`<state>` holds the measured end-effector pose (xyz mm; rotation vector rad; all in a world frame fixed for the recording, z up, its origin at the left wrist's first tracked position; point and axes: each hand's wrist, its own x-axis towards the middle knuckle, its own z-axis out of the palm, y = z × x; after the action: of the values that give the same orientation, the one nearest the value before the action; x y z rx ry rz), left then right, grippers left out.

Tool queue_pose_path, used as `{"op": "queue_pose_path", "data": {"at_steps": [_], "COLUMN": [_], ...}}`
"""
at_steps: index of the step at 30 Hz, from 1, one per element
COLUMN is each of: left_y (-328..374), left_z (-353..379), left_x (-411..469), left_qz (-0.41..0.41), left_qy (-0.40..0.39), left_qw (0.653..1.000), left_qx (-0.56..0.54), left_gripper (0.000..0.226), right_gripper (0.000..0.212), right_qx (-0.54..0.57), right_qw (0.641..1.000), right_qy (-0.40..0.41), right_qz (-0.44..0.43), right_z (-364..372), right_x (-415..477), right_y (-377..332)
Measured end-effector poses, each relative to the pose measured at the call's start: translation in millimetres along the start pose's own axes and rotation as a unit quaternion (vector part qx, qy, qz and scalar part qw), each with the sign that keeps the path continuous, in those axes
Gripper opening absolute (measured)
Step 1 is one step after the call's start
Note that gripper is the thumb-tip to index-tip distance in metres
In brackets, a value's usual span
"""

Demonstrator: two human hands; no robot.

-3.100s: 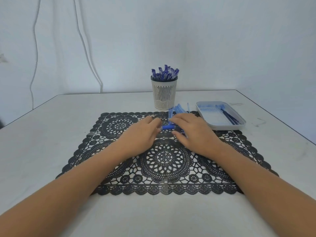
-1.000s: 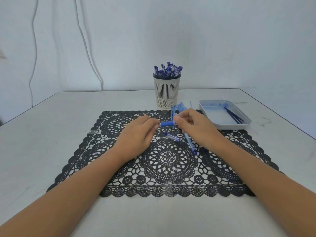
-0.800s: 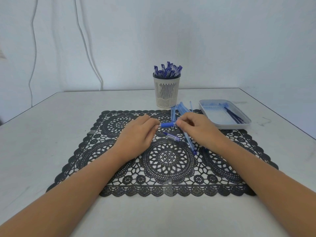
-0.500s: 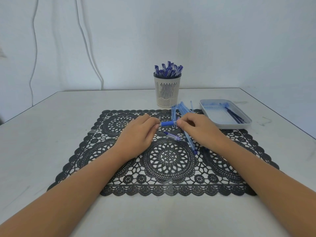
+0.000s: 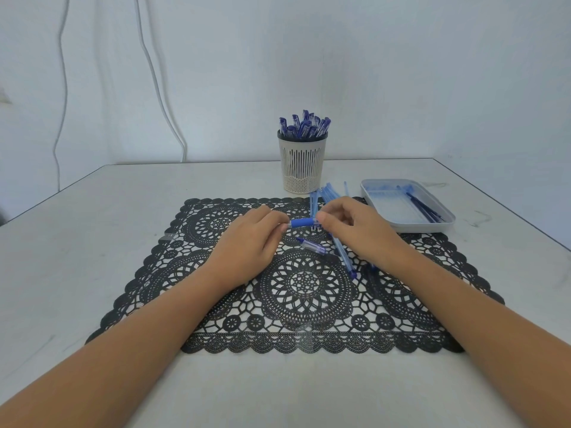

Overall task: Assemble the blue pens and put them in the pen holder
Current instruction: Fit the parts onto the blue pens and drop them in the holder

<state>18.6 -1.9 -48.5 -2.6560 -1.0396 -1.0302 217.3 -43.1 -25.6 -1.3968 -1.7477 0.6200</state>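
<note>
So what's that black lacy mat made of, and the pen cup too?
The mat looks like thin plastic or vinyl rather than cloth, though that's a guess: its lace holes are crisp and even, with a slight sheen. The pen holder seems to be hard, matte, cream plastic, given its neat moulded slots.

2 hands (image 5: pixel 250 239) (image 5: pixel 361 233), 1 holder (image 5: pixel 302 163), 1 tray (image 5: pixel 432 227).

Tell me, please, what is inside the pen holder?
A bunch of blue capped pens stands in the pen holder, caps poking above its rim. Their lower ends and the holder's bottom are hidden by its wall.
</note>
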Motion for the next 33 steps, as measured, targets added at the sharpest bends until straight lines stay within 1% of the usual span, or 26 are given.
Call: {"op": "queue_pose_path", "data": {"at_steps": [3,7,8,12,15,17,19,22,24,26,29,33], "left_y": [0,0,0,-4,-5,-4,-4,-3,-3,-3,-3,-2], "left_z": [0,-1,-1,0,1,1,1,-1,-1,-1,0,0], "left_x": [0,0,0,0,1,1,1,1,1,0,1,1], "left_qz": [0.001,-0.008,-0.013,-0.054,-0.073,-0.082,-0.087,-0.085,-0.082,-0.08,-0.08,-0.082], "left_qy": [-0.003,-0.003,0.001,0.001,0.002,0.003,0.002,0.002,0.002,0.0,-0.001,-0.001], "left_qw": [1.0,1.0,1.0,0.998,0.997,0.996,0.996,0.996,0.996,0.996,0.996,0.996], "left_qx": [0.002,-0.002,-0.008,-0.03,-0.032,-0.032,-0.03,-0.031,-0.032,-0.03,-0.025,-0.027], "left_gripper": [0.036,0.038,0.036,0.018,0.017,0.018,0.018,0.018,0.017,0.017,0.017,0.018], "right_gripper": [0.023,0.007,0.008,0.014,0.011,0.011,0.014,0.018,0.018,0.018,0.022,0.024], "right_qx": [-0.039,0.014,0.025,0.07,0.048,-0.013,-0.091,-0.193,-0.235,-0.243,-0.226,-0.201], "right_qw": [0.999,1.0,0.999,0.995,0.995,0.997,0.995,0.98,0.969,0.966,0.969,0.976], "right_qy": [0.011,0.021,0.027,0.067,0.086,0.077,0.049,-0.008,-0.039,-0.059,-0.074,-0.07], "right_qz": [0.0,-0.002,-0.001,0.008,0.019,0.012,-0.009,-0.056,-0.068,-0.066,-0.061,-0.052], "right_z": [0,-2,-2,-6,-7,-6,-4,-1,0,1,1,-3], "right_x": [0,3,3,5,7,7,6,5,6,7,8,8], "right_y": [-3,0,1,5,8,11,11,9,9,9,9,10]}}
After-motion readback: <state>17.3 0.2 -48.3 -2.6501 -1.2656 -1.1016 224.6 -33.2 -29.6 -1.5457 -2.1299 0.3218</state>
